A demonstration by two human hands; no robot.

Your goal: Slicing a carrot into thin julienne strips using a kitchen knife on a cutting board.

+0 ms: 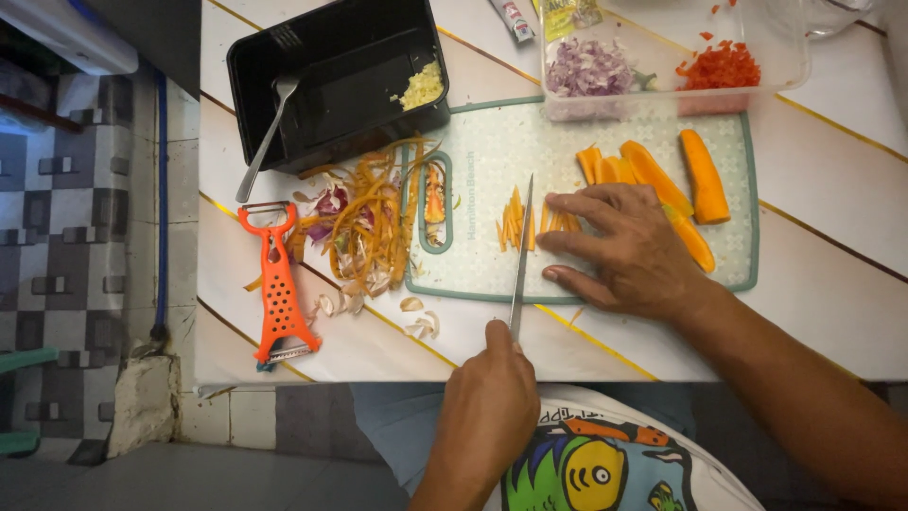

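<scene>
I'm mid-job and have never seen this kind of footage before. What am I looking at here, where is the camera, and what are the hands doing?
There is no machine: a person works with two bare hands, and the single camera is worn on their head, looking straight down at a white table.

The left hand grips a knife, its blade lying across thin carrot sticks on a pale cutting board. The right hand lies flat over carrot strips, fingers beside the blade. More carrot pieces wait further along the board.

Left of the board lie a heap of peelings and an orange peeler. Behind stand a black tray with a spoon, and a clear container of chopped onion and red pepper.
</scene>
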